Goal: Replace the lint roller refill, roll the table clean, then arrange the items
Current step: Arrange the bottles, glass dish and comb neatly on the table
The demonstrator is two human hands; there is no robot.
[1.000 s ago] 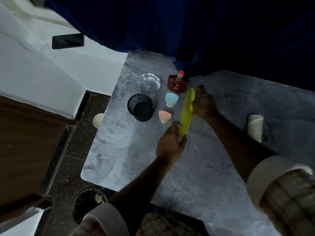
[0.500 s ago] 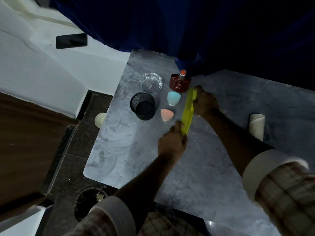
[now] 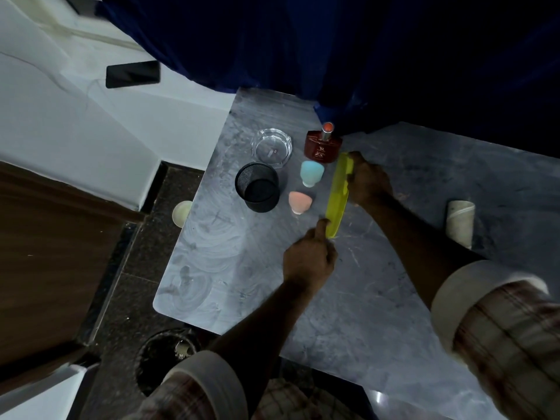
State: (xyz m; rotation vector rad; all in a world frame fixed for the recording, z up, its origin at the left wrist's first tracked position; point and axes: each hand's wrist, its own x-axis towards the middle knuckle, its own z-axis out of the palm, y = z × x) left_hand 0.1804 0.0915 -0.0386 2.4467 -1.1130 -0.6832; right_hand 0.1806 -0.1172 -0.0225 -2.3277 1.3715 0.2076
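Lint roller (image 3: 338,197), a long yellow-green piece, lay slanted on the grey counter (image 3: 378,313), just right of a pink sponge (image 3: 299,202) and a blue sponge (image 3: 311,172). The left hand (image 3: 309,260) had its grip pinching the near end, fingers curled. The right hand (image 3: 368,181) had its grip curled round the far end, beside a red bottle (image 3: 322,148). A black mesh cup (image 3: 258,190) and a glass ashtray (image 3: 272,147) stood further left, and a white tube (image 3: 460,222) lay well apart on the right.

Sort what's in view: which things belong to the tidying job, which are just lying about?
Job: yellow strip, left hand, right hand, mesh cup, ashtray, bottle, blue sponge, pink sponge, cardboard tube.
Lying about: phone, floor bin.
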